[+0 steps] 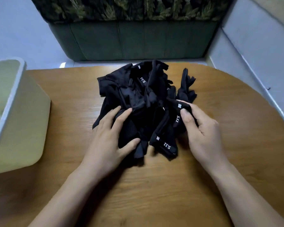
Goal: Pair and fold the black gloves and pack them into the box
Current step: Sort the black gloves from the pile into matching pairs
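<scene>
fingers on near edge of black gloves

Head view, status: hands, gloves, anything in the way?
Left hand resting on glove pile. Right hand pinching one glove by cuff. Box at left, no gloves visible inside. Nothing blocking.

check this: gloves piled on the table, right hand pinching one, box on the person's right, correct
Wrong side: the head view shows the box on the person's left. The gloves do lie piled on the table, and the right hand does pinch one.
</scene>
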Demonstrator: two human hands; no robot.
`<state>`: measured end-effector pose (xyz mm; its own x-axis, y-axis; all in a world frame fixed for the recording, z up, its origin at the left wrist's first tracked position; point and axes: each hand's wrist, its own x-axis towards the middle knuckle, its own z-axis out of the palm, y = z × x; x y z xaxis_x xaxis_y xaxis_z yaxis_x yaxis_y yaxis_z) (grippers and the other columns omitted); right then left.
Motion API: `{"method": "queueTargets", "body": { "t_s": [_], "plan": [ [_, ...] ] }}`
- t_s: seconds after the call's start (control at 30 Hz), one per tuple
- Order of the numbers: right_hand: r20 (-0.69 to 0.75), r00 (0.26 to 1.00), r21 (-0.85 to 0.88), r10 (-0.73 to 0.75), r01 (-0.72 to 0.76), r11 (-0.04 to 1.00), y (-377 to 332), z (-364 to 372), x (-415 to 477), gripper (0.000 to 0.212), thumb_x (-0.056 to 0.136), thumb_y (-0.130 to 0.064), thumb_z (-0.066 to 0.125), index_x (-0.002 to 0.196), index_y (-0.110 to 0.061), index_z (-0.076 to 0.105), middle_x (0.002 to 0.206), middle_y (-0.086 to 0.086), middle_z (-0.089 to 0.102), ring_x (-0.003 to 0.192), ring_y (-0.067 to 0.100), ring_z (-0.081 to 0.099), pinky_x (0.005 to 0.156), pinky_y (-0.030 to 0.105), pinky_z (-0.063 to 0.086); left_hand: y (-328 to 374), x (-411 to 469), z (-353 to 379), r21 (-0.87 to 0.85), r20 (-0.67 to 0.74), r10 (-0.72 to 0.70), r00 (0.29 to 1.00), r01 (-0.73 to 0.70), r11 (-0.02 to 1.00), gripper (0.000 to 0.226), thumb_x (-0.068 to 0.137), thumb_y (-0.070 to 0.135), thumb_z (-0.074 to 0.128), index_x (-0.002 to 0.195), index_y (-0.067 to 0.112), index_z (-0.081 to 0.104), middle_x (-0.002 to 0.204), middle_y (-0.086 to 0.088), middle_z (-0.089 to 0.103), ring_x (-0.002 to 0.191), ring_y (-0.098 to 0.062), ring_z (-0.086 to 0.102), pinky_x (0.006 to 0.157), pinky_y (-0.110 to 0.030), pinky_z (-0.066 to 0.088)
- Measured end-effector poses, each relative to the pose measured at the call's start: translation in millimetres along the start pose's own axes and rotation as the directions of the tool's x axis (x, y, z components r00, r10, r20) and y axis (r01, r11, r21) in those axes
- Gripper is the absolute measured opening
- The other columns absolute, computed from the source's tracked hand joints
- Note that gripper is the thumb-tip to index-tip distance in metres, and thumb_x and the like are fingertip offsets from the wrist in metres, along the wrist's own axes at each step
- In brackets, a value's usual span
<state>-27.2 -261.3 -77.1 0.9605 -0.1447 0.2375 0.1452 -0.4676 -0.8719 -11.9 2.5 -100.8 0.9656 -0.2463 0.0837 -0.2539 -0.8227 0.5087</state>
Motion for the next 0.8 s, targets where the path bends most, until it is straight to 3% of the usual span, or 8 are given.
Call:
{"method": "queueTargets", "body": {
  "t_s": [0.1,0.2,0.3,0.37,0.43,0.5,0.63,0.8],
  "plan": [
    [-0.105,0.994,0.064,-0.03,0.037,0.997,-5,-18,-12,0.024,0.113,-0.028,0.051,0.118,-0.022,0.074,0.091,-0.013,0.072,0.085,0.006,0.064,0.077,0.028,0.049,5,-9,-13,-0.038,0.003,0.041,0.999,-0.041,0.998,0.089,0.089,0.062,0.07,0.164,0.049,0.022,0.173,0.016,0.017,0.16,-0.012,0.019,0.127,-0.034,0.022],
    [-0.149,0.985,0.037,-0.084,0.091,0.995,-15,-36,-29,0.028,0.112,-0.035,0.051,0.106,-0.018,0.072,0.089,0.004,0.068,0.084,0.022,0.061,0.078,0.042,0.052,23,-29,-30,0.011,-0.13,0.087,0.988,-0.087,0.996,0.083,0.09,0.058,0.072,0.161,0.043,0.033,0.171,0.011,0.025,0.157,-0.016,0.027,0.126,-0.034,0.024],
    [-0.177,0.983,0.184,-0.052,0.084,0.979,-41,-54,-55,0.028,0.113,-0.032,0.049,0.109,-0.023,0.076,0.092,-0.006,0.077,0.09,0.017,0.072,0.082,0.034,0.056,53,-55,-41,-0.014,-0.212,0.15,0.966,-0.157,0.988,0.073,0.092,0.052,0.074,0.157,0.038,0.042,0.163,0.011,0.037,0.15,-0.013,0.037,0.123,-0.034,0.031],
    [-0.186,0.983,0.297,-0.002,0.058,0.953,-57,-63,-73,0.029,0.114,-0.029,0.05,0.105,-0.024,0.077,0.095,-0.012,0.079,0.091,0.009,0.074,0.084,0.028,0.057,76,-74,-44,-0.1,-0.205,0.192,0.96,-0.215,0.971,0.069,0.093,0.049,0.075,0.154,0.037,0.046,0.156,0.014,0.044,0.143,-0.003,0.042,0.118,-0.024,0.036],
    [-0.163,0.985,0.453,0.061,0.02,0.892,-69,-67,-87,0.029,0.113,-0.03,0.051,0.105,-0.022,0.077,0.102,-0.004,0.081,0.098,0.016,0.076,0.089,0.039,0.06,100,-90,-45,-0.215,-0.196,0.187,0.963,-0.228,0.949,0.066,0.093,0.046,0.077,0.152,0.038,0.048,0.149,0.017,0.051,0.134,0.005,0.046,0.104,-0.01,0.043],
    [-0.103,0.987,0.619,0.127,-0.036,0.784,-80,-67,-98,0.03,0.113,-0.028,0.05,0.109,-0.018,0.078,0.112,0.007,0.081,0.106,0.028,0.077,0.091,0.049,0.062,118,-98,-41,-0.325,-0.179,0.139,0.974,-0.192,0.926,0.068,0.09,0.049,0.078,0.15,0.042,0.047,0.147,0.018,0.055,0.132,0.004,0.051,0.1,-0.021,0.053],
    [-0.009,0.986,0.757,0.166,-0.102,0.645,-90,-53,-112,0.031,0.113,-0.026,0.049,0.114,-0.016,0.078,0.118,0.011,0.079,0.114,0.031,0.075,0.094,0.049,0.061,115,-106,-31,-0.567,-0.102,0.026,0.995,-0.079,0.82,0.07,0.075,0.06,0.085,0.137,0.054,0.053,0.128,0.016,0.07,0.113,-0.012,0.069,0.098,-0.048,0.059],
    [0.027,0.974,0.816,0.227,-0.153,0.558,-77,-35,-112,0.029,0.113,-0.027,0.049,0.12,-0.016,0.075,0.123,0.013,0.078,0.118,0.033,0.072,0.098,0.05,0.06,96,-105,-20,-0.703,-0.055,-0.001,0.998,-0.038,0.71,0.053,0.079,0.026,0.092,0.122,0.043,0.066,0.102,-0.002,0.077,0.09,-0.018,0.073,0.078,-0.04,0.061]
  ]
}}
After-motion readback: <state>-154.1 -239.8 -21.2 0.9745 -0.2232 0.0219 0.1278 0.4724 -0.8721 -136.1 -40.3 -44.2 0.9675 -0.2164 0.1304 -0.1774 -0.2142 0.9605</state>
